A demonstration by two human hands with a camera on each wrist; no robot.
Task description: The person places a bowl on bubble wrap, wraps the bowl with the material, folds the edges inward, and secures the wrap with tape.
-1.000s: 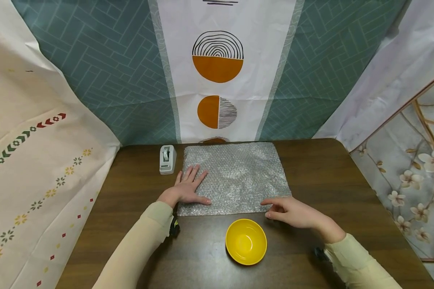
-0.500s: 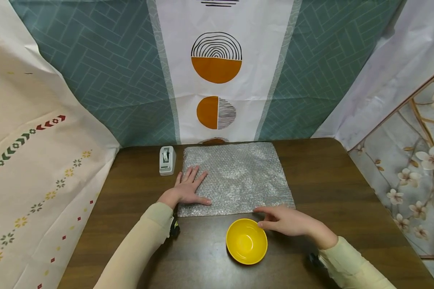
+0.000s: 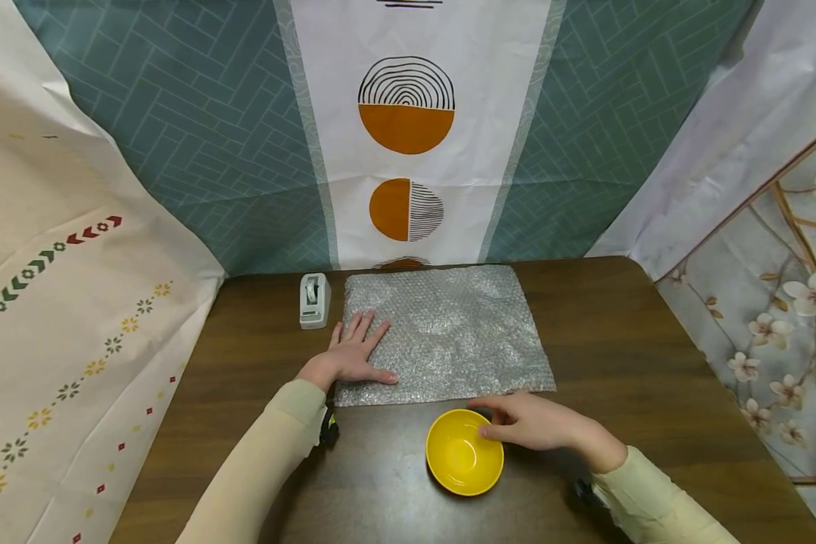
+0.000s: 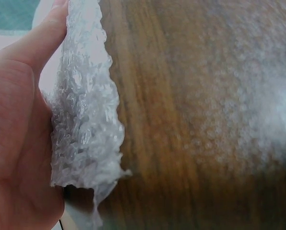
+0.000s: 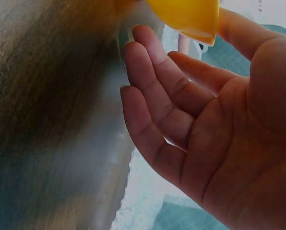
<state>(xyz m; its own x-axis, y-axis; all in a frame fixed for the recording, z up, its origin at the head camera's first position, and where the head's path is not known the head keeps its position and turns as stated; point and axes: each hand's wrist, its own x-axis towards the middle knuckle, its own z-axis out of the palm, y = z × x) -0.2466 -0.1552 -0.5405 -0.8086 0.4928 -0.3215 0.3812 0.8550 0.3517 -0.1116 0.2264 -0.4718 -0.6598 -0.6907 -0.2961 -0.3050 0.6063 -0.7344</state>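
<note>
Patterned cloth [image 3: 231,113] hangs behind a dark wooden table [image 3: 619,325], where a person reaches for a yellow bowl [image 3: 465,453]. The bowl stands upright on bare wood at the near side of the table, just short of a sheet of bubble wrap [image 3: 442,317] spread flat behind it; a white tape dispenser [image 3: 314,301] stands near the wrap's far left corner. The left hand [image 3: 356,355] lies flat on the wrap's left edge, fingers spread, pressing rather than gripping. The right hand [image 3: 537,419] is at the bowl's far right rim, thumb over the inside and index finger beyond the outside; the other fingers hang loosely bent, apart from the bowl in the right wrist view. It has no firm hold, and whether the thumb touches the rim cannot be told.

The step in hand appears to be taking hold of the bowl. The next move seems to call for bringing thumb and fingers together on the rim while the left hand steadies the wrap.

A second earlier, the right hand is over the wrap's near right corner, well clear of the rim; now it is at the bowl. The bowl, dispenser and left hand keep their places.
</note>
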